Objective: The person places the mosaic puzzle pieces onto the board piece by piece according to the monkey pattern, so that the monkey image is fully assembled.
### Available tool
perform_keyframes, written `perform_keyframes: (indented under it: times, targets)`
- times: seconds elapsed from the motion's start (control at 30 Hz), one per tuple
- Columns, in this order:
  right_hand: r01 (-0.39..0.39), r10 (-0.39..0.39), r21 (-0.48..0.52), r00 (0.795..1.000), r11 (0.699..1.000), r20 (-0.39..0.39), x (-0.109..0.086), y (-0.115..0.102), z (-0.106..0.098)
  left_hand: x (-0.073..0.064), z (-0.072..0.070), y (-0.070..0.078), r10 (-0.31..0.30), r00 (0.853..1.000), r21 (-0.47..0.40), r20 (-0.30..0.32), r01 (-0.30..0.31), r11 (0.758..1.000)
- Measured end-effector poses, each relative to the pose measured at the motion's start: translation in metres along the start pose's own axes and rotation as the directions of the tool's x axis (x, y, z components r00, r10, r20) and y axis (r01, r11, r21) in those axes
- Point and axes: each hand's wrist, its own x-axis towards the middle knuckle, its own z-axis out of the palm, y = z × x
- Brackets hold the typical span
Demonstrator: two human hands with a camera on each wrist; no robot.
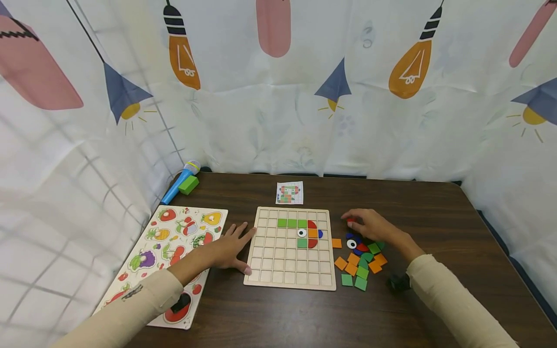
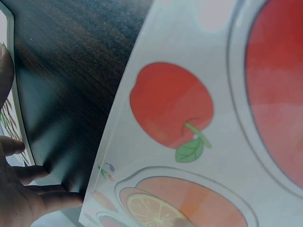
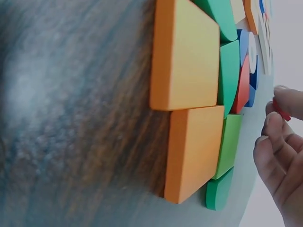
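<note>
A pale wooden grid board (image 1: 278,266) lies in the middle of the table. Upper cells on it hold green squares (image 1: 292,223), red rounded pieces (image 1: 312,243), an orange square (image 1: 312,233), a blue rounded piece (image 1: 320,234) and an eye piece (image 1: 301,233). With fingers spread, my left hand (image 1: 230,246) rests at the board's left edge. To the right of the board, my right hand (image 1: 372,224) pinches a small red piece (image 3: 281,111) between thumb and fingertips. Just below that hand, loose orange squares (image 1: 341,263), green pieces (image 1: 362,272) and another eye piece (image 1: 351,244) lie in a loose group.
Above the board sits a small printed pattern card (image 1: 289,193). A fruit puzzle board (image 1: 135,270) lies at the left, partly under my left forearm. Behind it are a blue toy microphone (image 1: 177,186) and a green block (image 1: 189,185). A printed curtain (image 1: 283,121) hangs behind the table.
</note>
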Motion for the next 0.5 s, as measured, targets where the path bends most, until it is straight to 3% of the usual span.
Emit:
perform_keyframes:
  times: [0.33,0.5]
  targets:
    - [-0.063,0.060,0.092,0.998,0.994,0.035,0.007,-0.014,-0.002,-0.001,0.000,-0.001,0.001,1.000,0.002,0.000,-0.001,1.000]
    - [-0.053,0.046,0.144,0.998,0.988,0.049,0.011,-0.024,0.001,-0.001,-0.001,-0.001,0.001,1.000,-0.003,-0.004,-0.001,1.000]
